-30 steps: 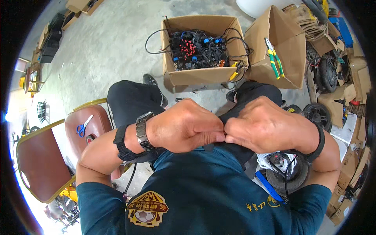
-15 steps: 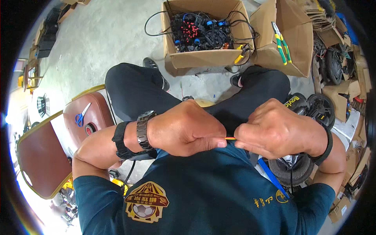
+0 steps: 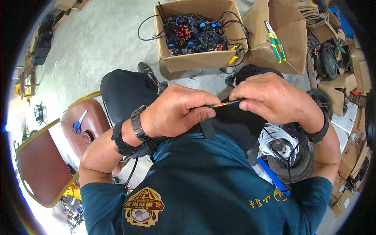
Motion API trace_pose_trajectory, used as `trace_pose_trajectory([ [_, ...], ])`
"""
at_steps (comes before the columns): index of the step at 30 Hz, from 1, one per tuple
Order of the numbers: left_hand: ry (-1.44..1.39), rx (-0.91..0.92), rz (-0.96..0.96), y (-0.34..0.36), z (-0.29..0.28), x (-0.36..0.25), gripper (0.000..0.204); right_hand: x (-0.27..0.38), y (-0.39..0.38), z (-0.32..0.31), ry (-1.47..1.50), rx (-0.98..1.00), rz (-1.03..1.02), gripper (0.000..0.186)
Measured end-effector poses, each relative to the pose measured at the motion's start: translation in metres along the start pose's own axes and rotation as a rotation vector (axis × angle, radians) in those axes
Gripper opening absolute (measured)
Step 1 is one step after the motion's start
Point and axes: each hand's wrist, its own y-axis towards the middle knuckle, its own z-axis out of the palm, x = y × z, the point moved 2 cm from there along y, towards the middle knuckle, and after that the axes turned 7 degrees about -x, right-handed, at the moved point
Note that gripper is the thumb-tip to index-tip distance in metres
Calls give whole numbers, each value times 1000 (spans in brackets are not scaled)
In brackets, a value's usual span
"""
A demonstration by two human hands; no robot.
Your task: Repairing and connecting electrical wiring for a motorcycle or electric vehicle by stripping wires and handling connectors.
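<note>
My left hand [image 3: 178, 111] and my right hand [image 3: 268, 96] meet above my lap, both pinching a thin black cable [image 3: 235, 102] with a short stretch of bare red and yellow inner wires [image 3: 221, 104] between them. The left hand's thumb and fingers grip the cable's left part, with a watch and black band on that wrist. The right hand's fingers grip the part to the right of the coloured wires. A dark strap or cord hangs below the left hand.
A box of cables [image 3: 205, 59] sits ahead, beside an open box [image 3: 293, 47] bearing green-yellow cutters [image 3: 276, 43]. At left are chairs [image 3: 45, 164], blue scissors [image 3: 77, 124] and a tape roll [image 3: 88, 137]. At right lie tyres [image 3: 291, 170], white cable coils [image 3: 278, 137] and cardboard.
My hands have risen a little and drawn slightly apart along the cable, so more of the black cable and its coloured wires shows between my fingers.
</note>
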Motion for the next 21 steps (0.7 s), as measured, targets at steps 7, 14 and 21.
trace_pose_trajectory([
  [7, 49, -72, 10, 7, 0, 4, 15, 1, 13, -3, -4, 54, 79, 17],
  [14, 163, -71, 47, 12, 3, 7, 11, 4, 32, 6, -56, 233, 194, 25],
  [21, 2, 26, -29, 2, 12, 8, 10, 3, 25, 19, -61, 237, 101, 24],
])
